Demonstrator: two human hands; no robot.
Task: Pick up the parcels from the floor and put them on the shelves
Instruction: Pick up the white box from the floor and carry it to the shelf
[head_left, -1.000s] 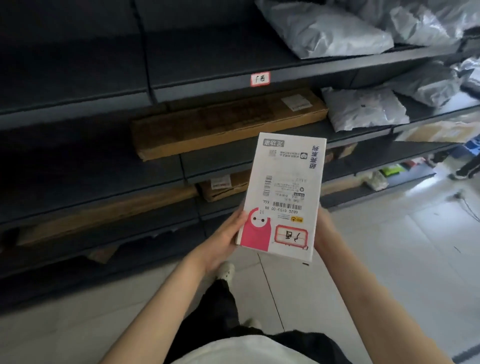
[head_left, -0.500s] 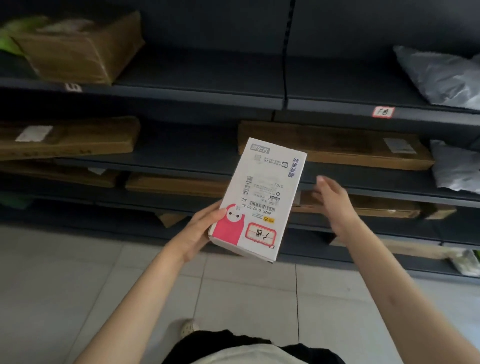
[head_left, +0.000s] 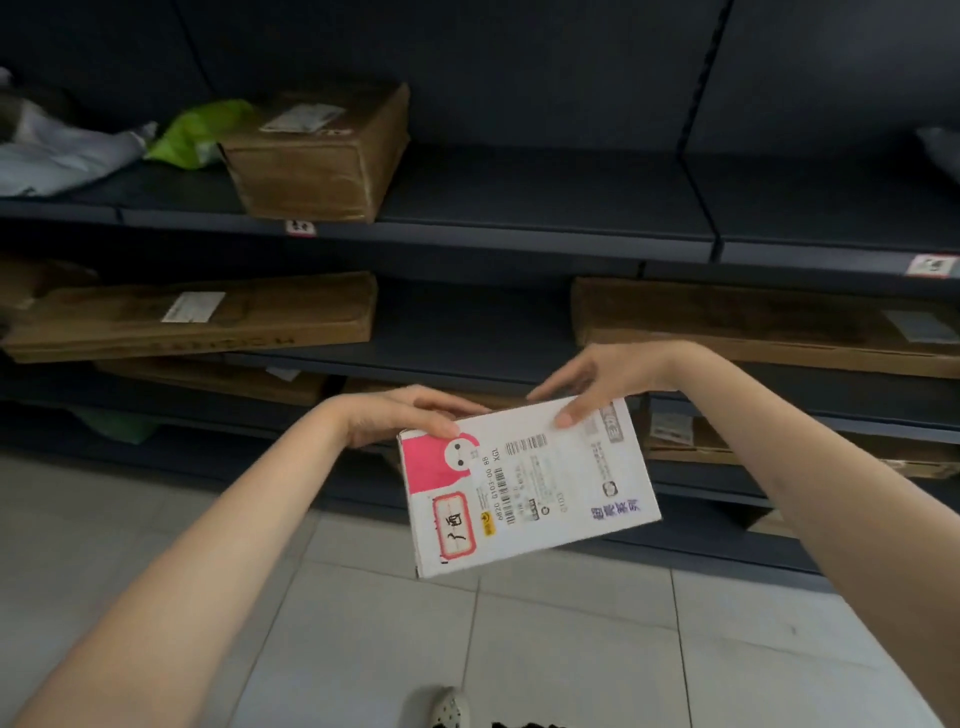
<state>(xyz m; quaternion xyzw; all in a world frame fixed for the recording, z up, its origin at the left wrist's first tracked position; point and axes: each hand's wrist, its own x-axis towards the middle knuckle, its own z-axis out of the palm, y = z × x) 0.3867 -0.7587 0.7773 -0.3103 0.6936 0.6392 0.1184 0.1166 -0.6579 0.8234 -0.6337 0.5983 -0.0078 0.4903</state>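
A flat white parcel box (head_left: 540, 493) with a pink figure and a barcode label lies almost level in front of me, over the floor tiles and before the dark shelves (head_left: 519, 239). My left hand (head_left: 400, 415) grips its far left corner. My right hand (head_left: 597, 379) holds its far edge, thumb on the top face. The box is turned sideways, its long side running left to right.
A brown carton (head_left: 317, 156), a green bag (head_left: 197, 130) and a white mailer (head_left: 57, 156) lie on the upper shelf at left. Long flat cartons (head_left: 197, 317) (head_left: 753, 327) rest on the middle shelf, more cartons below. My shoe (head_left: 449, 709) shows on the tiles.
The view swung left along the shelves. The box went from upright in my left hand to lying nearly flat and sideways, and my right hand came back onto its far edge.
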